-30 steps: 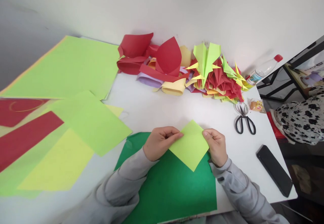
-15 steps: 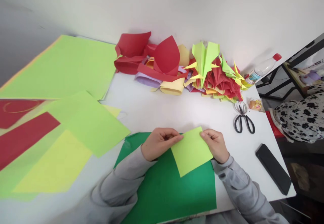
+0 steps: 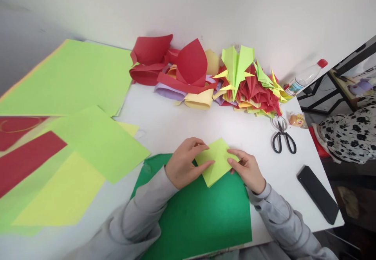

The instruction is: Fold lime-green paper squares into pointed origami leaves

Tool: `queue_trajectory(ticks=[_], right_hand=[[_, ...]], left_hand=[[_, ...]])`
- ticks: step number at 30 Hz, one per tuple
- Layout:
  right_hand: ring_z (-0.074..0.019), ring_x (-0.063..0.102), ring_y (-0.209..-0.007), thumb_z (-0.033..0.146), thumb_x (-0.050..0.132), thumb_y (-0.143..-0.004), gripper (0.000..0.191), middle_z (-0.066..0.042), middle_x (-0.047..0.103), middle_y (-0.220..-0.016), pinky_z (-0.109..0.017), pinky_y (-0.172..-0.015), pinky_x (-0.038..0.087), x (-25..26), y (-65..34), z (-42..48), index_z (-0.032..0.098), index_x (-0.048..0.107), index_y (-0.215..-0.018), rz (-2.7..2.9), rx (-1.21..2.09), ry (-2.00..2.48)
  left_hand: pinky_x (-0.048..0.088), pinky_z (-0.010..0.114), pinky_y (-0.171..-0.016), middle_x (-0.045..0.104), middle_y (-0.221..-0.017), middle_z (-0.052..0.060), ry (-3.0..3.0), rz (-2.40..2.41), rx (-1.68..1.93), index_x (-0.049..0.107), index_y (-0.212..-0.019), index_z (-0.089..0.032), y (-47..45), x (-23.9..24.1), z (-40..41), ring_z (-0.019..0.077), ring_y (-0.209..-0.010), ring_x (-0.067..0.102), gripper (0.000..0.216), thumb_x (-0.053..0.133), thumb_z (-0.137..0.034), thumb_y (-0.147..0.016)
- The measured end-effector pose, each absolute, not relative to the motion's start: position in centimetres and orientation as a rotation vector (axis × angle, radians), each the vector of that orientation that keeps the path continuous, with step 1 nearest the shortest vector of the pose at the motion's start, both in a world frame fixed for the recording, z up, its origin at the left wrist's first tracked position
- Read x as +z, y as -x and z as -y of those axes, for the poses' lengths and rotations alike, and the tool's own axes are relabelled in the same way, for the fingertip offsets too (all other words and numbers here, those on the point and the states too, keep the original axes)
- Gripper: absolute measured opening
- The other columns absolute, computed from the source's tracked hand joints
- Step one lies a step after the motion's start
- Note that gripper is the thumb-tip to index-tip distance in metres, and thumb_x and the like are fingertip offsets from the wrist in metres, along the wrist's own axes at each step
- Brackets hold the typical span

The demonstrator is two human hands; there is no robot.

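Between my two hands is a small yellow-green square of paper (image 3: pixel 217 159), turned with one corner toward me and a faint crease near its middle. My left hand (image 3: pixel 185 165) grips its left side, thumb and index finger on the sheet. On the right edge, my right hand (image 3: pixel 247 170) pinches it with the thumb low and the index finger higher; the other fingers are partly hidden. Below the paper lies a dark green sheet (image 3: pixel 196 217) on the white table.
Loose green sheets (image 3: pixel 102 142), a yellow sheet (image 3: pixel 58 193) and a red strip (image 3: pixel 32 160) lie left. Behind are red paper shapes (image 3: pixel 192 62) and folded paper pieces (image 3: pixel 249 85). Black-handled scissors (image 3: pixel 282 136), a black case (image 3: pixel 317 194) and a bottle (image 3: pixel 305 76) are right.
The yellow-green paper has turned to a diamond position and shifted slightly away from me. My fingers have moved from its upper corners to its left and right sides.
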State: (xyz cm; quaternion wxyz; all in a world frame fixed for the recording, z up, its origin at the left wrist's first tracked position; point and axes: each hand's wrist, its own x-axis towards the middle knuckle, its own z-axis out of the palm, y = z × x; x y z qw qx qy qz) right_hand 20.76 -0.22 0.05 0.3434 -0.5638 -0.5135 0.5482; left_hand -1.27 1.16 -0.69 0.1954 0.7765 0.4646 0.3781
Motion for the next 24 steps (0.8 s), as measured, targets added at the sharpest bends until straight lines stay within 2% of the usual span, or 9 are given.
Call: queue_trajectory(ticks=[2,4,7,9,12,16,24], right_hand=[[-0.0140,0.062,-0.053,0.041,0.070,-0.074,0.049,-0.005,0.071,-0.076,-0.026,-0.050,0.051,0.1,-20.9,0.5,0.017,0.063,-0.116,1.377,1.415,1.455],[-0.0154,0.065,-0.062,0.034,0.068,-0.076,0.055,-0.007,0.072,-0.087,-0.027,-0.057,0.054,0.3,-21.3,0.8,0.018,0.056,-0.126,1.471,1.394,1.409],[-0.0161,0.066,-0.071,0.023,0.062,-0.077,0.056,-0.009,0.070,-0.100,-0.030,-0.067,0.055,0.8,-22.0,0.8,0.018,0.052,-0.131,1.739,1.272,1.326],[-0.0158,0.064,-0.071,0.019,0.059,-0.077,0.051,-0.007,0.071,-0.094,-0.031,-0.070,0.055,1.1,-22.5,0.7,0.019,0.055,-0.128,1.923,1.140,1.320],[-0.0151,0.061,-0.066,0.021,0.058,-0.079,0.043,-0.005,0.070,-0.084,-0.029,-0.065,0.053,1.3,-23.2,0.2,0.020,0.060,-0.122,2.052,1.051,1.333],[-0.0128,0.059,-0.059,0.029,0.059,-0.083,0.038,-0.003,0.068,-0.076,-0.025,-0.057,0.050,1.1,-23.9,-0.5,0.016,0.063,-0.118,2.039,1.172,1.313],[-0.0117,0.056,-0.055,0.041,0.058,-0.086,0.037,-0.003,0.067,-0.071,-0.024,-0.055,0.048,0.7,-23.8,-0.6,0.017,0.067,-0.112,1.980,1.212,1.345]], left_hand=[[0.047,0.042,-0.084,0.060,-0.108,0.017,-2.278,-1.177,0.969,0.064,-0.102,-0.014,1.1,-1.2,-1.0,0.0287,-0.098,0.056,0.053,0.067,-0.057,-0.071],[0.045,0.049,-0.087,0.057,-0.118,0.018,-2.369,-1.143,0.844,0.062,-0.109,-0.016,1.0,-1.7,-0.8,0.0340,-0.105,0.053,0.068,0.073,-0.063,-0.060],[0.041,0.052,-0.092,0.056,-0.125,0.017,-2.435,-1.120,0.754,0.060,-0.113,-0.018,1.1,-2.5,-0.7,0.0349,-0.115,0.049,0.055,0.073,-0.048,-0.069],[0.041,0.050,-0.095,0.056,-0.125,0.016,-2.436,-1.107,0.790,0.060,-0.112,-0.019,1.3,-2.8,-0.9,0.0325,-0.117,0.049,0.044,0.070,-0.037,-0.074],[0.041,0.049,-0.096,0.057,-0.126,0.015,-2.444,-1.064,0.797,0.060,-0.113,-0.019,1.8,-3.0,-1.2,0.0321,-0.117,0.049,0.045,0.069,-0.042,-0.075],[0.042,0.049,-0.094,0.058,-0.124,0.016,-2.460,-1.037,0.772,0.061,-0.110,-0.020,1.9,-3.0,-1.4,0.0330,-0.116,0.050,0.051,0.068,-0.055,-0.074],[0.042,0.048,-0.091,0.060,-0.120,0.015,-2.460,-1.073,0.813,0.063,-0.103,-0.018,1.5,-2.6,-1.1,0.0314,-0.114,0.050,0.034,0.064,-0.043,-0.081]])
